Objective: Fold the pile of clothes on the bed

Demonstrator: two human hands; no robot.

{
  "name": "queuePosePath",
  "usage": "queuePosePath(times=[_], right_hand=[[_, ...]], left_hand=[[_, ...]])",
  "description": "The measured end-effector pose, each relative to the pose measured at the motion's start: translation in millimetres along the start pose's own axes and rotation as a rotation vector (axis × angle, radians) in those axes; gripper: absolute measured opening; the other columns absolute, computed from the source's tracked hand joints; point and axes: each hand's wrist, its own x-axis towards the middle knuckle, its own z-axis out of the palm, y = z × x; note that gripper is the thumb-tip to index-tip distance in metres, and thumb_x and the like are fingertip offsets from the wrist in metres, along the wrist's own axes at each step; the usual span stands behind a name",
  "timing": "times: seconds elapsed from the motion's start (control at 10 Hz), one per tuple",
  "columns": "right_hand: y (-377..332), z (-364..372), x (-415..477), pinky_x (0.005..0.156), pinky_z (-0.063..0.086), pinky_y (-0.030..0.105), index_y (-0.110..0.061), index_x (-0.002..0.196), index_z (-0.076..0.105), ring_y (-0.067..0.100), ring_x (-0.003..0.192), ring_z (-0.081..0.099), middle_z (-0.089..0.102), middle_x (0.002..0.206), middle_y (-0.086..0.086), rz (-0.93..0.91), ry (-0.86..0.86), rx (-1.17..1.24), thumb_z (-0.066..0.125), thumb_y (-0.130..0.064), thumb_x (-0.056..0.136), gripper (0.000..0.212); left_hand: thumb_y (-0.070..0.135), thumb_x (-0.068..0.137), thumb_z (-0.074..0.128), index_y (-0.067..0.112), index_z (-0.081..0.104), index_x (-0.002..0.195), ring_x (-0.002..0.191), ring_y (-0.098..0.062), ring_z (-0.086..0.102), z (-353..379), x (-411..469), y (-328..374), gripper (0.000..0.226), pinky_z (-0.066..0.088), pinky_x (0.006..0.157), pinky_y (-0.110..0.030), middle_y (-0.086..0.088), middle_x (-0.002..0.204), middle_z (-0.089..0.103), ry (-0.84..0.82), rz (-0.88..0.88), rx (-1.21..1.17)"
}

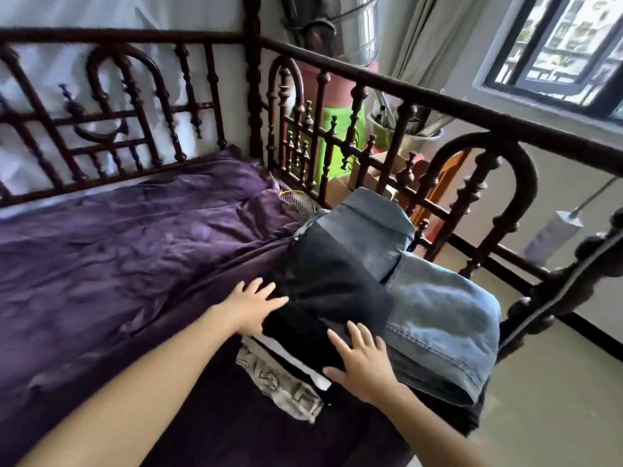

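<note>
A stack of folded clothes sits at the right end of the bed against the rail. On top lies a dark, nearly black folded garment (333, 284). Beside and under it are light blue denim pieces (441, 318). A grey patterned cloth (286, 389) and a white layer stick out at the stack's bottom. My left hand (251, 308) touches the left edge of the dark garment with its fingers spread and straight. My right hand (362, 360) lies flat on the garment's near corner, fingers spread.
A rumpled purple sheet (128, 257) covers the bed to the left. A dark carved wooden rail (371, 82) runs behind and to the right of the stack. A yellow racket head (298, 200) lies by the rail. A window (566, 48) is at the upper right.
</note>
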Motion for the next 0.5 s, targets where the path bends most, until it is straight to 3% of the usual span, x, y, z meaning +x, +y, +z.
queuePosePath(times=[0.1, 0.2, 0.3, 0.5], right_hand=[[14, 31, 16, 0.115, 0.013, 0.047, -0.033, 0.150, 0.005, 0.030, 0.145, -0.006, -0.006, 0.158, 0.010, 0.057, -0.323, 0.098, 0.015, -0.076, 0.081, 0.081], [28, 39, 36, 0.114, 0.017, 0.044, -0.033, 0.150, 0.006, 0.032, 0.145, -0.004, -0.008, 0.158, 0.011, -0.024, -0.300, 0.039, 0.035, -0.051, 0.096, 0.064], [37, 35, 57, 0.112, 0.021, 0.045, -0.031, 0.149, 0.014, 0.034, 0.144, 0.003, -0.004, 0.157, 0.013, -0.050, -0.299, 0.003, 0.039, -0.045, 0.096, 0.060], [33, 15, 75, 0.106, 0.029, 0.043, -0.027, 0.146, 0.025, 0.033, 0.135, 0.026, 0.026, 0.148, 0.013, -0.118, -0.282, 0.011, 0.044, -0.037, 0.094, 0.056]], left_hand=[[0.022, 0.090, 0.044, 0.031, 0.003, 0.150, 0.145, -0.029, -0.006, 53, 5, 13, 0.073, 0.006, 0.116, -0.048, -0.008, 0.158, -0.004, -0.136, -0.067, -0.160], [0.020, 0.090, 0.042, 0.031, 0.005, 0.150, 0.145, -0.026, -0.003, 69, 2, 25, 0.071, 0.009, 0.116, -0.046, -0.007, 0.158, -0.001, -0.185, -0.127, -0.239], [0.021, 0.092, 0.040, 0.030, 0.006, 0.150, 0.145, -0.026, 0.001, 61, 1, 26, 0.068, 0.012, 0.115, -0.044, -0.006, 0.158, 0.002, -0.163, -0.196, -0.301], [0.027, 0.094, 0.041, 0.028, 0.010, 0.150, 0.144, -0.024, 0.008, 24, -10, 12, 0.064, 0.019, 0.113, -0.041, -0.003, 0.158, 0.008, -0.021, -0.302, -0.304]])
